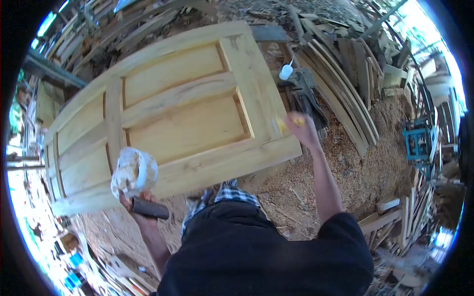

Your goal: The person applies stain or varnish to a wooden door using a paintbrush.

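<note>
A pale wooden panelled door (173,111) lies flat in front of me. My left hand (138,202) is closed around a whitish, smeared plastic container (134,172) above the door's near left part. A dark cylinder (150,208) is also at this hand, against the fingers. Over the door's right end, my right hand (302,129) is closed, with something small and yellow (297,120) at its fingers; its shape is blurred. Beyond that hand, a white bottle with a thin nozzle (286,72) stands near dark tools (308,101).
Long curved boards (340,93) and scrap wood lie to the right. A blue metal frame (417,143) stands at the far right. Sawdust and shavings (296,197) cover the ground. More timber is piled behind the door and at the lower left.
</note>
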Motion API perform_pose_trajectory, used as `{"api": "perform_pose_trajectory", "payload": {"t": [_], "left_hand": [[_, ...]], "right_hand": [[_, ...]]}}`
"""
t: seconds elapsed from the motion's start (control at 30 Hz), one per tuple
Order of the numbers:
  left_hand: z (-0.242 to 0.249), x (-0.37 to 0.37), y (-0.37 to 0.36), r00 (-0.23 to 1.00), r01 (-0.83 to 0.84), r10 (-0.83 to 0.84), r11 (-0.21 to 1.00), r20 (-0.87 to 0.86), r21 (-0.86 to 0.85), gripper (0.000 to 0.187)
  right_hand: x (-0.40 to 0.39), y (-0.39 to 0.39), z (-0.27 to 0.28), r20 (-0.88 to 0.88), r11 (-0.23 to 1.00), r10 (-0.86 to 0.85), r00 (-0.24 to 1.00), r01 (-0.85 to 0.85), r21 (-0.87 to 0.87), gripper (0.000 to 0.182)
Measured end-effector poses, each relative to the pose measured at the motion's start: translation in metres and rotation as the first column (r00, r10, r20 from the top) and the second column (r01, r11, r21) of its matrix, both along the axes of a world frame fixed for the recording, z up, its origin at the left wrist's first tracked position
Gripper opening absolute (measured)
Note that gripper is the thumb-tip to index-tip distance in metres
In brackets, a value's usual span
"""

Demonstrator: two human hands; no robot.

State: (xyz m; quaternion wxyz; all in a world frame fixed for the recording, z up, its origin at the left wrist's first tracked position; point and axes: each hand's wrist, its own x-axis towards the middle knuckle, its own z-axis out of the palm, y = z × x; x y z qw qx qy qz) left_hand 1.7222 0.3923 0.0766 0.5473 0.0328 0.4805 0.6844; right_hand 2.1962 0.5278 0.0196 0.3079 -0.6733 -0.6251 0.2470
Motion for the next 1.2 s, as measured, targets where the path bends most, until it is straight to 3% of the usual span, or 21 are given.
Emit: {"api": "perform_pose_trajectory", "payload": {"t": [0.17,0.27,0.33,0.37,0.4,0.43,0.5,0.57,0.63,0.67,0.73,0.8,0.87,0.9,0.93,0.97,1.0,1.07,1.13,1.17,1.2], "left_hand": [[0.01,0.027,0.004,0.998,0.033,-0.037,0.996,-0.043,-0.082,0.053],[0.017,0.03,0.0,0.998,0.002,-0.005,0.999,-0.069,-0.053,0.055],[0.009,0.027,-0.001,0.998,-0.055,0.052,0.995,-0.036,-0.085,0.054],[0.009,0.027,-0.002,0.997,-0.068,0.065,0.993,-0.032,-0.098,0.054],[0.009,0.027,0.0,0.996,-0.085,0.08,0.988,-0.042,-0.128,0.054],[0.009,0.026,0.0,0.994,-0.101,0.093,0.982,-0.054,-0.157,0.054],[0.006,0.015,-0.004,0.992,-0.122,0.118,0.983,-0.037,-0.139,0.054],[-0.001,0.002,-0.009,0.987,-0.158,0.155,0.981,-0.036,-0.111,0.054],[-0.006,-0.015,-0.017,0.982,-0.186,0.186,0.979,-0.003,-0.088,0.054],[-0.006,-0.025,-0.018,0.974,-0.227,0.224,0.971,-0.04,-0.078,0.054],[-0.008,-0.032,-0.021,0.97,-0.238,0.237,0.971,-0.05,-0.024,0.054],[0.003,-0.039,-0.026,0.949,-0.306,0.305,0.952,-0.079,0.001,0.055],[0.003,-0.043,-0.037,0.937,-0.342,0.339,0.94,-0.088,-0.013,0.055],[0.002,-0.049,-0.043,0.929,-0.365,0.362,0.93,-0.083,-0.032,0.052],[0.001,-0.058,-0.051,0.921,-0.387,0.383,0.921,-0.077,-0.047,0.048],[-0.001,-0.064,-0.056,0.917,-0.395,0.392,0.918,-0.072,-0.042,0.048],[-0.003,-0.075,-0.067,0.914,-0.403,0.401,0.914,-0.052,-0.033,0.049],[-0.007,-0.1,-0.093,0.906,-0.423,0.423,0.906,-0.025,-0.011,0.049],[-0.013,-0.12,-0.113,0.881,-0.472,0.472,0.881,-0.011,-0.014,0.055],[-0.013,-0.13,-0.12,0.88,-0.475,0.475,0.88,0.003,-0.003,0.055],[-0.014,-0.136,-0.128,0.864,-0.503,0.503,0.864,-0.003,0.002,0.054]], "right_hand": [[-0.023,0.147,-0.064,0.12,0.92,0.134,0.984,-0.169,0.354,0.02],[-0.031,0.137,-0.077,0.24,0.899,0.214,0.947,-0.287,0.332,0.02],[-0.021,0.08,-0.105,0.073,0.892,0.444,0.893,-0.448,0.055,0.018],[-0.019,0.032,-0.105,0.228,0.866,0.5,0.836,-0.489,-0.106,0.012],[-0.016,-0.009,-0.101,0.481,0.703,0.615,0.625,-0.711,0.023,0.012],[-0.021,-0.049,-0.063,0.35,0.643,0.743,0.57,-0.753,-0.139,0.014],[-0.023,-0.084,0.002,-0.144,0.677,0.693,0.707,-0.706,-0.208,0.014],[-0.015,-0.088,0.028,-0.257,0.877,0.314,0.914,-0.383,-0.29,0.013],[-0.004,-0.07,0.018,0.092,0.991,0.127,0.988,-0.129,0.018,0.011],[-0.006,-0.066,0.003,0.055,0.986,0.165,0.985,-0.167,0.027,0.011],[-0.013,-0.069,-0.045,0.529,0.994,0.099,0.843,-0.055,-0.099,0.008],[-0.077,-0.098,-0.076,0.463,0.983,0.182,0.867,-0.167,-0.074,0.01],[-0.145,-0.119,-0.037,0.358,0.836,0.473,0.805,-0.538,0.104,0.01],[-0.157,-0.117,-0.026,0.364,0.833,0.479,0.799,-0.545,0.101,0.01],[-0.17,-0.115,-0.019,-0.058,0.878,0.465,0.883,-0.469,-0.095,0.01],[-0.18,-0.111,-0.016,-0.451,0.838,0.292,0.844,-0.452,-0.304,0.011],[-0.163,-0.098,-0.039,-0.217,0.879,0.454,0.864,-0.474,-0.047,0.01],[-0.15,-0.063,-0.052,-0.06,0.949,0.303,0.951,-0.296,0.107,0.009],[-0.127,-0.022,-0.066,0.422,0.873,0.141,0.896,-0.313,0.374,0.007],[-0.125,-0.011,-0.079,0.43,0.866,0.136,0.892,-0.318,0.386,0.007],[-0.122,-0.001,-0.097,0.54,0.899,0.174,0.824,-0.356,0.254,0.006]]}}
